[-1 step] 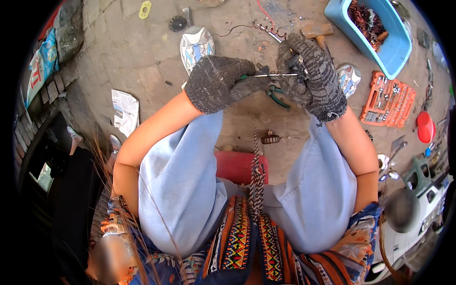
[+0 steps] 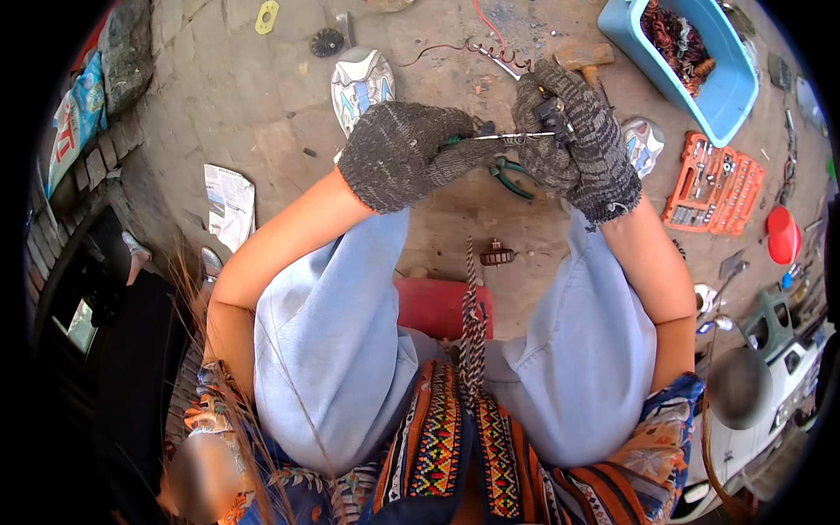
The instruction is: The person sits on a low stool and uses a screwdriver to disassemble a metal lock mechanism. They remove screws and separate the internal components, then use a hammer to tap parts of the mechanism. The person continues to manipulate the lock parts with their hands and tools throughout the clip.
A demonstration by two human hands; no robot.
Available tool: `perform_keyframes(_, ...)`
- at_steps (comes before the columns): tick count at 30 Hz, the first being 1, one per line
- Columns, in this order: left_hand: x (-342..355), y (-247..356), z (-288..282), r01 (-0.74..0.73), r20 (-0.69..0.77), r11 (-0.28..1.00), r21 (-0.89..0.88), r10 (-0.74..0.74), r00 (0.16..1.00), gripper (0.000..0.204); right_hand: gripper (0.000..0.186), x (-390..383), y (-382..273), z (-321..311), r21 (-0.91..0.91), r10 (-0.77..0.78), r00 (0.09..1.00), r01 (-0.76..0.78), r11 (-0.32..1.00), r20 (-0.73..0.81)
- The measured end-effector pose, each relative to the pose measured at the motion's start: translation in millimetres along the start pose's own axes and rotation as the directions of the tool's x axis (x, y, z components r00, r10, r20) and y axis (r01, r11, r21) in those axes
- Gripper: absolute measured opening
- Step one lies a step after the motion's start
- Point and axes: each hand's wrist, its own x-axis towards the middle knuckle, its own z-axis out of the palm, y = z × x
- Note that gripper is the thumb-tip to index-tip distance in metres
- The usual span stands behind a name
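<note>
Both my hands wear dark grey knit gloves and meet above my knees. My left hand (image 2: 402, 153) is closed around a green-handled screwdriver, whose thin metal shaft (image 2: 516, 136) runs level to the right. My right hand (image 2: 573, 140) grips a small black part (image 2: 551, 109) at the shaft's tip. Green-handled pliers (image 2: 512, 178) show just below the hands; whether they lie on the ground or hang from a finger I cannot tell.
I sit on a red stool (image 2: 437, 306) over a concrete floor. A small motor armature (image 2: 497, 255) lies between my knees. A blue tub (image 2: 726, 96) of copper wire, a hammer (image 2: 582, 57), an orange socket set (image 2: 713, 184) and a red lid (image 2: 781, 234) lie at the right.
</note>
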Motion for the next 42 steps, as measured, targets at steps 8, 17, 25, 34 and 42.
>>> perform_keyframes(8, 17.3, 43.6, -29.6, -0.050, 0.024, 0.979, -0.199, 0.056, 0.998, 0.028, 0.021, 8.5, 6.6, 7.7, 0.834, 0.403, 0.904, -0.110, 0.541, -0.142)
perform_keyframes(17, 17.6, 26.7, 3.4, -0.151, -0.069, 0.940, -0.305, 0.136, 0.988, 0.034, 0.032, 18.7, -8.8, 23.9, 0.795, 0.563, 0.684, 0.041, 0.606, -0.464)
perform_keyframes(25, 24.0, -9.6, 23.1, -0.221, -0.117, 0.857, -0.465, 0.188, 0.975, 0.025, 0.044, 12.1, -5.4, -14.9, 0.779, 0.489, 0.868, -0.246, 0.576, -0.088)
perform_keyframes(34, 26.8, 4.4, 9.2, 0.106, 0.071, 0.759, -0.642, -0.079, 0.994, 0.025, 0.032, 20.8, -5.9, -10.8, 0.662, 0.415, 0.851, -0.112, 0.741, -0.321)
perform_keyframes(42, 35.8, 8.6, 9.0, -0.181, -0.133, 0.964, -0.195, 0.157, 0.979, 0.030, 0.032, 24.1, -32.4, -5.7, 0.501, 0.417, 0.723, -0.114, 0.858, -0.550)
